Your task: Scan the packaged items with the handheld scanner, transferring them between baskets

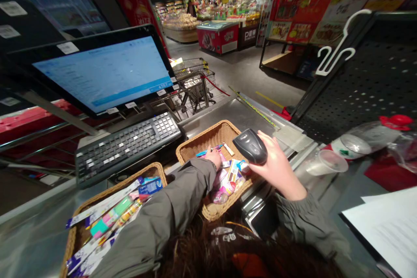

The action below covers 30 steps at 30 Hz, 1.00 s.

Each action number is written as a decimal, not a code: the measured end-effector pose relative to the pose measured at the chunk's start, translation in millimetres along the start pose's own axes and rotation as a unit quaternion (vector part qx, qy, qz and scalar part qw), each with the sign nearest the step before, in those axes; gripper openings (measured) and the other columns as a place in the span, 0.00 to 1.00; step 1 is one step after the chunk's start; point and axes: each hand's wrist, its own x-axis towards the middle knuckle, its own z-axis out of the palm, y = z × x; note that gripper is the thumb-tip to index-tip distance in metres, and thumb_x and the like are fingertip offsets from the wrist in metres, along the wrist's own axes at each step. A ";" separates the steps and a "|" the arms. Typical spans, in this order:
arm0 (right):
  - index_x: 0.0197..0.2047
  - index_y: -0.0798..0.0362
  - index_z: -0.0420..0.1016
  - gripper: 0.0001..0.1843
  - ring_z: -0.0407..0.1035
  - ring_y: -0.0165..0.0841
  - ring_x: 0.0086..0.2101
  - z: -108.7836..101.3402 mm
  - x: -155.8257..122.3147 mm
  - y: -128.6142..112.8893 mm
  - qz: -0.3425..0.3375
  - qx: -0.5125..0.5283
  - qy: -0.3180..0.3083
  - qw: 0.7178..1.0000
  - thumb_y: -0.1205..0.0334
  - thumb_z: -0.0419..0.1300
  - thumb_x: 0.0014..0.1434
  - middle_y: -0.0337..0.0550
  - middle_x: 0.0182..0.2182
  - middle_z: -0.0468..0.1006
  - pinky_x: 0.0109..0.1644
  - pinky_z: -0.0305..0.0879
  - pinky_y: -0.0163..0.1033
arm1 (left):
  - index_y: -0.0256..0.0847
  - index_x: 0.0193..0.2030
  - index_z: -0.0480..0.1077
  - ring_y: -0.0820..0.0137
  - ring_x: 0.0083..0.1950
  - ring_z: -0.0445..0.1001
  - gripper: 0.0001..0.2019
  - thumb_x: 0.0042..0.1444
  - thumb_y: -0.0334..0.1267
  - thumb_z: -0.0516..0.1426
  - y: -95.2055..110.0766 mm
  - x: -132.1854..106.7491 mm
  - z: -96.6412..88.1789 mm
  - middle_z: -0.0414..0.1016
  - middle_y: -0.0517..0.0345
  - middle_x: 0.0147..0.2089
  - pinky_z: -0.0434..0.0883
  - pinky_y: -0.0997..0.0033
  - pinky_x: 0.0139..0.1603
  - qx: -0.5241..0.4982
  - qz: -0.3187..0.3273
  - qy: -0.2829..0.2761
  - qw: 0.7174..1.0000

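Observation:
My right hand (276, 160) is wrapped round a black barcode scanner (250, 145), held above the right side of a wicker basket (192, 143). Inside that basket, my left hand (213, 157) reaches down with its fingers bent together among small packaged goods; what they grip is hidden. A slim blue item (201, 153), possibly a pen, lies right by its fingertips. Pink packages (223, 189) and a white-and-brown packet (233, 171) fill the near part of the basket. A second wicker basket (159, 169), holding several colourful packs (112, 215), is partly covered by my left sleeve.
A monitor (104, 69) and a keyboard (127, 145) stand at the left of the metal counter (224, 110). On the right are a plastic cup (327, 163), papers (384, 221) and a black perforated panel (368, 78) with a white hanger (335, 54). Shopping carts (193, 78) stand beyond.

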 end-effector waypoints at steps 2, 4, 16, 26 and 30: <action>0.54 0.52 0.71 0.28 0.58 0.58 0.65 -0.2 -2.7 -0.1 -0.001 -0.002 0.007 1.000 0.58 0.65 0.48 0.58 0.59 0.71 0.67 0.46 0.74 | 0.40 0.38 0.79 0.52 0.55 0.73 0.08 0.52 0.35 0.59 -2.0 2.4 -10.6 0.81 0.44 0.46 0.39 0.33 0.72 0.019 -0.027 0.001 0.999; 0.54 0.52 0.71 0.28 0.59 0.58 0.64 0.0 -5.0 -0.7 -0.005 -0.006 0.021 1.000 0.58 0.65 0.48 0.58 0.59 0.71 0.67 0.47 0.74 | 0.40 0.36 0.79 0.50 0.61 0.69 0.08 0.47 0.33 0.62 -5.7 3.2 -29.0 0.79 0.45 0.50 0.40 0.32 0.72 0.034 -0.035 0.015 0.999; 0.62 0.51 0.64 0.32 0.59 0.57 0.64 -5.8 -8.3 -44.8 -0.126 -0.026 0.123 0.984 0.53 0.62 0.56 0.58 0.58 0.72 0.67 0.49 0.71 | 0.41 0.30 0.79 0.50 0.70 0.61 0.08 0.49 0.32 0.57 -31.9 -111.5 -188.1 0.75 0.50 0.59 0.31 0.30 0.72 0.094 0.003 0.350 0.932; 0.58 0.52 0.66 0.27 0.56 0.59 0.65 -1.7 1.4 -134.2 -0.232 -0.003 0.095 0.968 0.57 0.61 0.55 0.59 0.57 0.70 0.67 0.46 0.74 | 0.41 0.26 0.76 0.49 0.69 0.62 0.07 0.52 0.34 0.57 -56.0 -226.1 -225.4 0.75 0.50 0.60 0.33 0.28 0.72 0.149 -0.075 0.433 0.886; 0.56 0.53 0.68 0.25 0.56 0.59 0.65 13.3 -3.8 -159.0 -0.261 -0.009 0.063 0.963 0.60 0.59 0.54 0.60 0.58 0.70 0.65 0.48 0.76 | 0.41 0.26 0.75 0.50 0.70 0.61 0.07 0.52 0.34 0.57 -61.4 -259.8 -224.9 0.74 0.50 0.61 0.31 0.29 0.72 0.166 -0.094 0.445 0.875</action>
